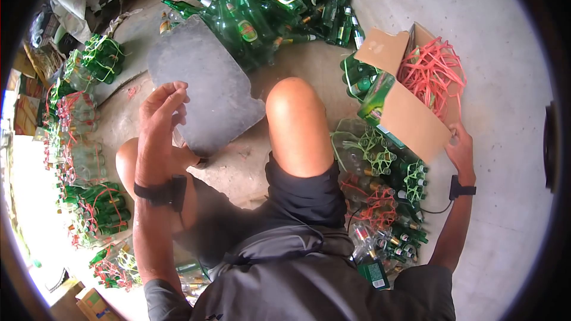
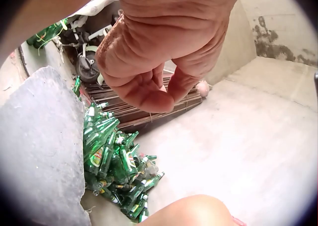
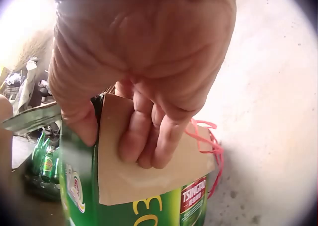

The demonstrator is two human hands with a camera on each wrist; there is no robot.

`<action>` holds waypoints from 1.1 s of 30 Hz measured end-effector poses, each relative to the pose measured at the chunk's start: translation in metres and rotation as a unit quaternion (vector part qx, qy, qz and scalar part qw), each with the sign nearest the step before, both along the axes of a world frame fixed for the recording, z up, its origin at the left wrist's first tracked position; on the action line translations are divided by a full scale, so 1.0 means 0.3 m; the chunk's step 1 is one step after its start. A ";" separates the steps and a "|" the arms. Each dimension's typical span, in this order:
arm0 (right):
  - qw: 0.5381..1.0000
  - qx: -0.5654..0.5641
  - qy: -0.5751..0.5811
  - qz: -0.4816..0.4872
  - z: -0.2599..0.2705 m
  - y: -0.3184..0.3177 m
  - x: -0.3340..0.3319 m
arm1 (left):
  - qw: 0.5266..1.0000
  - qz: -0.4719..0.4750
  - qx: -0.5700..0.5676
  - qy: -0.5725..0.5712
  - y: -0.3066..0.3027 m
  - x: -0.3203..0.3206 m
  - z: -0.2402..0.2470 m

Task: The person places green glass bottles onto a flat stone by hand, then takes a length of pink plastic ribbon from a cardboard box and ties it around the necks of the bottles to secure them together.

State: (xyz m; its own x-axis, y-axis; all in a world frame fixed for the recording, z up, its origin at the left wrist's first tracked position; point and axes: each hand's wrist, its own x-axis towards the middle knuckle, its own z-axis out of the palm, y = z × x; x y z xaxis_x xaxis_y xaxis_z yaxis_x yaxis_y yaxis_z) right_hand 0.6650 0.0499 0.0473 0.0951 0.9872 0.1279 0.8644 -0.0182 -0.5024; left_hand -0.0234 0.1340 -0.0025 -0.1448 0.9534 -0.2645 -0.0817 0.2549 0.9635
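My right hand (image 1: 460, 147) reaches out to the right and grips the near edge of a cardboard box (image 1: 410, 119). In the right wrist view my right hand (image 3: 134, 131) has its fingers over the brown flap of the box (image 3: 149, 186) and its thumb on the green printed side. The box holds a tangle of red and pink bands (image 1: 431, 71), and a few bands (image 3: 211, 141) hang over its rim. My left hand (image 1: 162, 107) is raised over a grey slab (image 1: 202, 83), fingers loosely curled and holding nothing. The left wrist view shows the same left hand (image 2: 149, 82) above the slab (image 2: 39, 146).
A heap of loose green bottles (image 1: 273, 6) lies beyond the slab, the same bottles (image 2: 114, 171) showing in the left wrist view. Banded bottle bundles (image 1: 386, 190) stand at my right side, more bundles (image 1: 89, 142) line the left. My bare knee (image 1: 297, 125) rises in the middle. Concrete floor (image 1: 499, 41) lies to the right.
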 end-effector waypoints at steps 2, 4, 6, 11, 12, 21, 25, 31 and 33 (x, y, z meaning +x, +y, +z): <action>1.000 -0.005 0.011 -0.018 0.005 -0.054 0.029 | 1.000 -0.007 0.003 -0.003 0.000 0.006 0.000; 0.995 -0.062 -0.049 -0.064 0.012 -0.104 0.053 | 1.000 -0.016 0.004 -0.007 0.001 0.005 -0.010; 0.994 -0.061 -0.068 -0.054 0.014 -0.133 0.070 | 1.000 -0.021 0.008 -0.009 0.001 -0.006 -0.008; 0.988 -0.028 -0.152 -0.025 0.006 -0.185 0.168 | 1.000 -0.019 0.005 0.003 -0.014 0.002 0.013; 0.985 -0.020 -0.172 -0.011 0.021 -0.192 0.184 | 1.000 -0.015 0.004 0.005 -0.019 0.000 0.015; 0.960 -0.054 -0.274 -0.008 0.031 -0.288 0.292 | 1.000 -0.023 0.001 -0.002 -0.022 -0.007 0.006; 0.963 -0.060 -0.263 0.005 0.045 -0.308 0.280 | 1.000 -0.019 -0.001 -0.007 -0.019 -0.003 0.006; 0.975 -0.062 -0.213 -0.027 0.038 -0.320 0.290 | 0.999 -0.031 0.001 -0.008 -0.014 -0.007 -0.004; 0.985 -0.052 -0.160 -0.046 0.017 -0.333 0.313 | 0.999 -0.037 -0.002 -0.007 -0.015 -0.007 -0.004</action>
